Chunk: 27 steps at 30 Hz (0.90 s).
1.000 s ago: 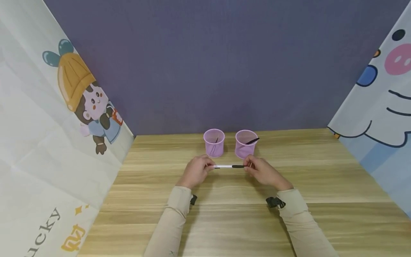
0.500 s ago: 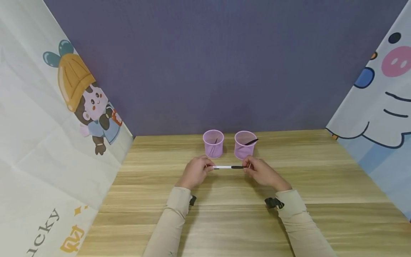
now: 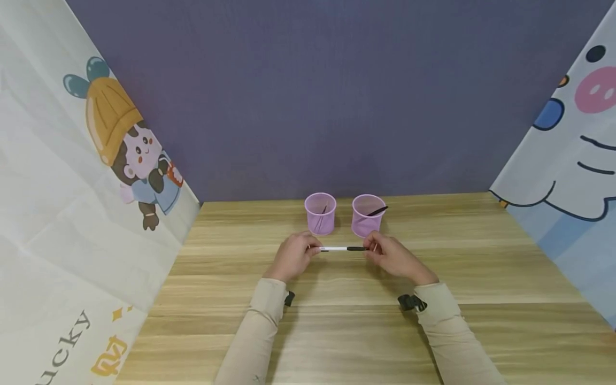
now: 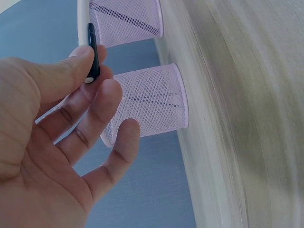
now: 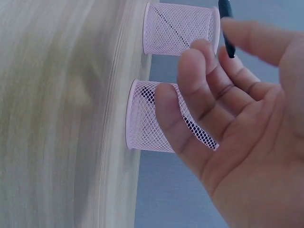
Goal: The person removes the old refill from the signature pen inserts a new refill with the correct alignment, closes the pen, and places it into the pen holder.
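Observation:
A white pen [image 3: 334, 248] with a black end and a black clip [image 4: 92, 52] lies level between both hands, held in front of two pink mesh cups. My left hand [image 3: 293, 256] pinches its clip end between thumb and forefinger, the other fingers loosely spread. At the black end [image 5: 227, 28], my right hand [image 3: 394, 258] pinches with thumb and fingertips. Thin dark sticks stand in the left cup [image 3: 329, 224]. From the right cup [image 3: 357, 222] a black slender object [image 3: 377, 212] leans out over the rim.
The wood-grain table [image 3: 337, 331] meets a dark blue-grey panel [image 3: 308, 107] just behind the cups. Printed cloths hang on both sides, a cartoon figure [image 3: 144, 155] on the left one. Black wrist straps [image 3: 411, 302] sit at the cuffs.

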### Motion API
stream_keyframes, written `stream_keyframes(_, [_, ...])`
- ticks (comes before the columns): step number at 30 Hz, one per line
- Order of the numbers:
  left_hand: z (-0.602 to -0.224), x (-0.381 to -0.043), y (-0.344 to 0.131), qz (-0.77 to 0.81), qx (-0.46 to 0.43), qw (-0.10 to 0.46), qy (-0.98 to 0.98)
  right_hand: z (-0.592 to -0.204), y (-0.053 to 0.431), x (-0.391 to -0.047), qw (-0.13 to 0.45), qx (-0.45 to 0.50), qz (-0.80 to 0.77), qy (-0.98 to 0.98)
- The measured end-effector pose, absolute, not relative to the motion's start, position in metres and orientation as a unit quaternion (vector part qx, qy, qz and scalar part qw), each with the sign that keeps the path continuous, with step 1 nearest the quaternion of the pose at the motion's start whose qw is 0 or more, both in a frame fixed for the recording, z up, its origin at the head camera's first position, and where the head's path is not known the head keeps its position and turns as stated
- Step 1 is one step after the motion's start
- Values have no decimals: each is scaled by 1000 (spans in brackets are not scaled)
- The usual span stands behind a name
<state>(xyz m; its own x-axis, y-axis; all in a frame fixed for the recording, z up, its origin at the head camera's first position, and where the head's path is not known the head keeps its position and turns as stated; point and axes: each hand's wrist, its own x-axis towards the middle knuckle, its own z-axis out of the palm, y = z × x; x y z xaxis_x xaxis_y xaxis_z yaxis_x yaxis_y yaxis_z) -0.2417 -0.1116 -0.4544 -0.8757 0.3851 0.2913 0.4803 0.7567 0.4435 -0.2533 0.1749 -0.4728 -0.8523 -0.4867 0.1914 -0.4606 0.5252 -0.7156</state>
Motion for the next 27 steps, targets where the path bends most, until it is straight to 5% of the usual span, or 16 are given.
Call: stream_keyframes(27, [-454, -242, -112, -260, -232, 93, -933, -471, 176, -252, 66, -266, -388, 880])
